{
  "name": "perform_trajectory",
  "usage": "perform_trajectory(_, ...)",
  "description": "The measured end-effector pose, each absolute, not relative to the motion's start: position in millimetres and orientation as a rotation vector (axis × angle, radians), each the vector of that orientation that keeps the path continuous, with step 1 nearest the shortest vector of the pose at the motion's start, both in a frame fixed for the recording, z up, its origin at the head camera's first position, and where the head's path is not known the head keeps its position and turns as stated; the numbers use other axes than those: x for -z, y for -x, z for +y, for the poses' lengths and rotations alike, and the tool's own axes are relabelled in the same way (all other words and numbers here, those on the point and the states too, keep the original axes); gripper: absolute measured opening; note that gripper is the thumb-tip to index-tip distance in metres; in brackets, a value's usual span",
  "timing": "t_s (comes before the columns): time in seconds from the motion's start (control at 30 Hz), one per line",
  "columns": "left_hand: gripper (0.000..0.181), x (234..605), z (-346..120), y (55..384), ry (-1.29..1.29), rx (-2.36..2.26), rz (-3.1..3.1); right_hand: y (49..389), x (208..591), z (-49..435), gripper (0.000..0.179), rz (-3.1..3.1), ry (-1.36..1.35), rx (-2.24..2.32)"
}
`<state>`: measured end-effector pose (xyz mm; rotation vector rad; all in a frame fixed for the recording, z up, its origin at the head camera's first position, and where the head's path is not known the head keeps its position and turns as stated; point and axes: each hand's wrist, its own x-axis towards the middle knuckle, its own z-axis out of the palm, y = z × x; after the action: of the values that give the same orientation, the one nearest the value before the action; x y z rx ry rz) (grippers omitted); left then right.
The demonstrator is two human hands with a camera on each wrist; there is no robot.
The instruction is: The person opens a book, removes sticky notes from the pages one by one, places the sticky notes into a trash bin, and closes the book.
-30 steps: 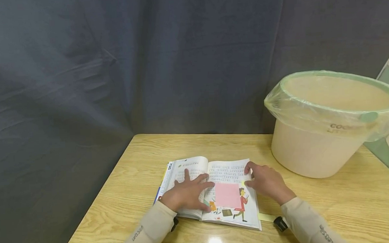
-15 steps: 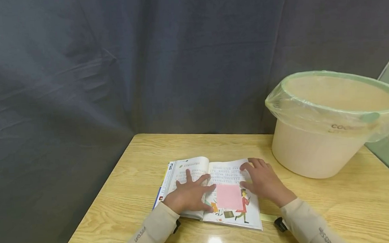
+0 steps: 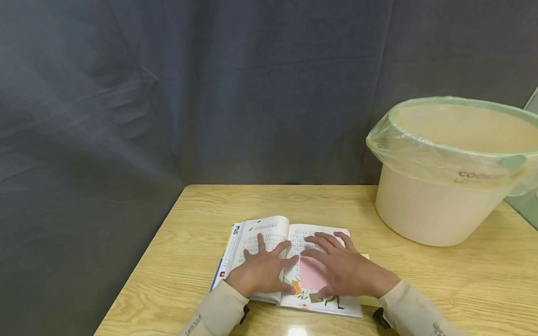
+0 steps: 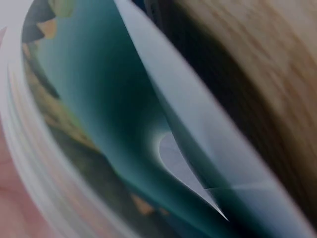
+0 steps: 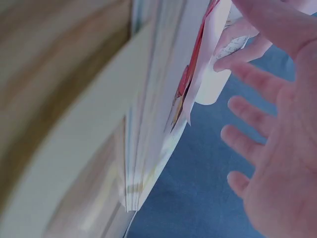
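An open book (image 3: 271, 225) lies on the wooden table, with printed text and coloured drawings on its pages. My left hand (image 3: 262, 272) rests on the left page near the spine, its fingers spread. Over the right page is my right hand (image 3: 341, 270), fingers spread and fairly straight, partly covering a pink sticky note (image 3: 310, 272). In the right wrist view the right hand's fingers (image 5: 247, 144) appear apart from the page. The left wrist view shows a close, blurred look at the book's curved page edges (image 4: 59, 163).
A large pale bucket (image 3: 433, 206) with a green rim and a clear plastic liner stands at the right of the table (image 3: 156, 273). A yellow strip (image 3: 368, 301) sticks out under the book's right side. Dark curtain (image 3: 270, 87) hangs behind.
My right hand has left the right page's outer edge and moved left over the page, its fingers spreading. The pink note is now partly covered. My left hand has stayed in place.
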<state>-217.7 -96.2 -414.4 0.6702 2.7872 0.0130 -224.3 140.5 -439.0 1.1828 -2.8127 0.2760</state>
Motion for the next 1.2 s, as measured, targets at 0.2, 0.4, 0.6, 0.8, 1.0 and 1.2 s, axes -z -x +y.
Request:
perform_trajectory(0.2,0.074,413.9,-95.0,216.0,-0.675,0.004,2.798,224.0,439.5,139.0,0.075,-2.751,-1.241,-0.336)
perform_trajectory(0.4,0.074,414.1,-94.3,216.1,-0.674,0.013,2.805,223.7,438.8,139.1,0.06,-2.74,-1.294,-0.365)
perform_trajectory(0.6,0.075,414.1,-93.3,215.6,-0.687,0.031,2.812,222.8,436.2,138.4,0.05,-2.66,-1.377,-0.345)
perform_trajectory(0.8,0.074,414.0,-92.5,215.5,-0.685,0.027,2.809,221.1,437.2,130.4,0.033,-2.48,-1.471,-0.261)
perform_trajectory(1.0,0.073,413.2,-90.9,215.3,-0.675,0.043,2.815,216.5,436.5,122.8,0.011,-2.385,-1.498,-0.192)
perform_trajectory(1.2,0.07,413.0,-93.8,214.7,-0.669,0.071,2.818,213.5,435.7,114.6,0.016,-2.41,-1.479,-0.139)
